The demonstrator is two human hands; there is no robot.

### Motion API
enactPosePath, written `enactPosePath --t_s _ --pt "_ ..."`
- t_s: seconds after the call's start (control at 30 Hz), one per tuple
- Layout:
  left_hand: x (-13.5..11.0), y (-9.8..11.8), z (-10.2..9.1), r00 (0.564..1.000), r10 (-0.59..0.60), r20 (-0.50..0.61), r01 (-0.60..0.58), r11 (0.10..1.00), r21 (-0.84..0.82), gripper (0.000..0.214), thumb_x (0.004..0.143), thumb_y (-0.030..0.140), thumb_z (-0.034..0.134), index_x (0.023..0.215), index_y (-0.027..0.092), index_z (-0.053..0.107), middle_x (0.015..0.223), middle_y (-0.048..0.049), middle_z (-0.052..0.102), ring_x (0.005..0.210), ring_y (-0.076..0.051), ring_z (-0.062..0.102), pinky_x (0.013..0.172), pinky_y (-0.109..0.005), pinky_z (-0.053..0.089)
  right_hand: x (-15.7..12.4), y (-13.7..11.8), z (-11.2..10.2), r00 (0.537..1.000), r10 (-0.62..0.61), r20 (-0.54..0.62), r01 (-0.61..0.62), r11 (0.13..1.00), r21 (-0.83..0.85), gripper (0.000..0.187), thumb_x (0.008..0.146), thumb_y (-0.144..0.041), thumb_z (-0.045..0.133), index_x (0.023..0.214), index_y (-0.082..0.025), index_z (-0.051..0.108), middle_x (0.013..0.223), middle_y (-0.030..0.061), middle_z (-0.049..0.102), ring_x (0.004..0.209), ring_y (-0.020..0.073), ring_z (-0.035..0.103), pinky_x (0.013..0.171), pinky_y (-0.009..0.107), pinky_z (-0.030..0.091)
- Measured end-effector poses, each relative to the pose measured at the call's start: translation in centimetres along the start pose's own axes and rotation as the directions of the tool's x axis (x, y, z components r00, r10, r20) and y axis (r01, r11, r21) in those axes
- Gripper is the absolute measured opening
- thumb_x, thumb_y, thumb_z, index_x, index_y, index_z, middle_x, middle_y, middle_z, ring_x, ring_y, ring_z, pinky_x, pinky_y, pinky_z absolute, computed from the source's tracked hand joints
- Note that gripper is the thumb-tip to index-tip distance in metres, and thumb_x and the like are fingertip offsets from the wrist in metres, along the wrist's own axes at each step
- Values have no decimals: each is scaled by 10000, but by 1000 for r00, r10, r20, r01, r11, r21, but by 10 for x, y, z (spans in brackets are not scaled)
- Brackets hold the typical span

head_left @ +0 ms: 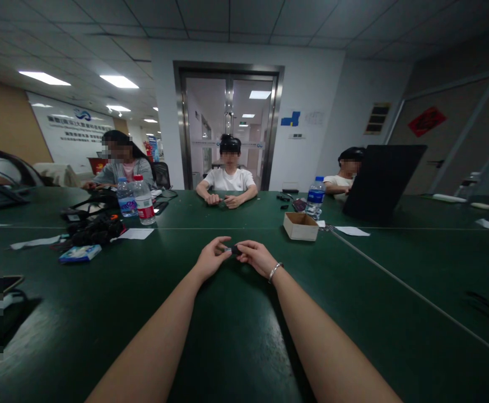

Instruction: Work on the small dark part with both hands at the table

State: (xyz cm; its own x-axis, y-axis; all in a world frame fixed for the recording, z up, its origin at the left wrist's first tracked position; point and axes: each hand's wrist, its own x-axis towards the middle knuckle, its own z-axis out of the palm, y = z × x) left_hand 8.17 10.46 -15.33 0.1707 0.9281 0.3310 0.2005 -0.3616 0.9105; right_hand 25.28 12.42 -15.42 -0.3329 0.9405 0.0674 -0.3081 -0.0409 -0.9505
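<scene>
Both my arms reach out over a dark green table (236,336). My left hand (213,257) and my right hand (256,256) meet at the middle, fingers pinched together on a small dark object (233,250) held between them just above the tabletop. The object is too small to name. A bracelet (275,271) sits on my right wrist.
A small open cardboard box (300,226) stands just beyond my hands. Water bottles (143,200) and dark bags (95,224) lie at the left, another bottle (315,197) and an open laptop (381,182) at the right. Several people sit around the far side.
</scene>
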Motion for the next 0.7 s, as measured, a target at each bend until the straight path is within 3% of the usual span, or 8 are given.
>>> enactPosePath --t_s 0.17,0.4,0.53,0.7 --pt "1 -6 1 996 -91 12 91 996 26 442 835 447 366 1113 151 540 425 58 391 382 -96 378 413 -197 272 -2 -2 2 993 12 120 -4 998 -68 247 649 -160 750 864 -100 643 708 41 627 561 89 589 505 146 491" --pt "2 -9 1 997 -80 8 79 995 57 440 828 495 378 1072 176 558 427 62 390 379 -93 367 389 -193 244 -3 -2 0 990 -2 139 11 998 -63 277 619 -176 770 855 -108 643 680 26 626 566 92 594 515 143 489" --pt "1 -5 3 995 -100 -5 100 995 -21 440 832 518 341 956 156 558 431 50 428 383 -93 395 407 -193 279 -3 -2 1 994 5 110 -2 1000 -31 248 642 -152 754 855 -99 638 708 45 630 564 97 599 512 148 494" --pt "1 0 4 997 -74 -7 72 987 -143 284 764 414 493 882 156 480 563 9 564 480 -109 518 484 -203 361 -1 -2 0 1000 16 27 -17 999 30 167 692 -137 719 825 -87 630 701 70 624 560 109 601 480 153 488"
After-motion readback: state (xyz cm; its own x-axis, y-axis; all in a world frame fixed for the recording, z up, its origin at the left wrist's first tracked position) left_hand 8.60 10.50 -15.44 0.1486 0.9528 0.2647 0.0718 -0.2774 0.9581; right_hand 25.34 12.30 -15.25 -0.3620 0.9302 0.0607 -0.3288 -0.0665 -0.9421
